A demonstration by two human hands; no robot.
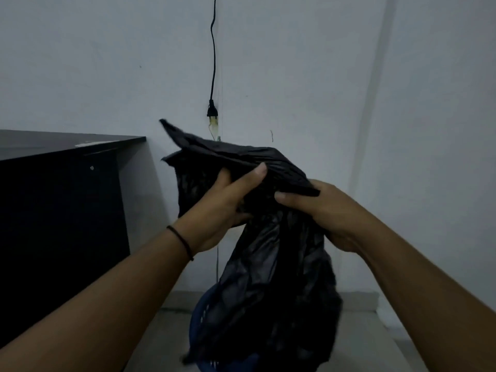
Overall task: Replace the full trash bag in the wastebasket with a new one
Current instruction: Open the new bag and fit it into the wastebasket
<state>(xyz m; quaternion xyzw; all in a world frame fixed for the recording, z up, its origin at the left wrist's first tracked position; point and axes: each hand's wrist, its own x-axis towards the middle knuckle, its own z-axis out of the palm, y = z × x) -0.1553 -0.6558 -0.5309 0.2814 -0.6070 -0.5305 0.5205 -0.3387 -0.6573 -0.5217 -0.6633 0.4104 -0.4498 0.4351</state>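
A thin, crinkled black plastic trash bag (271, 277) is held up in the air in front of a pale grey wall (308, 76), gripped by both bare hands near its top. The left hand (222, 208) comes in from the lower left, its fingers (255, 175) clenched on the upper folds of the bag, thumb lying along the top crease; a thin dark band (180, 241) circles that wrist. The right hand (319, 208) comes in from the lower right, its fingers grasping the same gathered top edge just beside the left hand, the thumb pressed across the plastic. Above the hands the bag's loose edge sticks out in flat, pointed flaps toward the upper left, while the rest of it hangs down limp between the forearms. Its lower end reaches a dark blue perforated plastic wastebasket (200, 315) on the floor, whose rim shows at the bag's left side; whether the bag sits inside the basket or only hangs in front of it cannot be told. A dark wooden surface (67, 146) stands to the left against the wall. A black power cable (214, 49) runs down the wall to a plug (212, 110) above the bag
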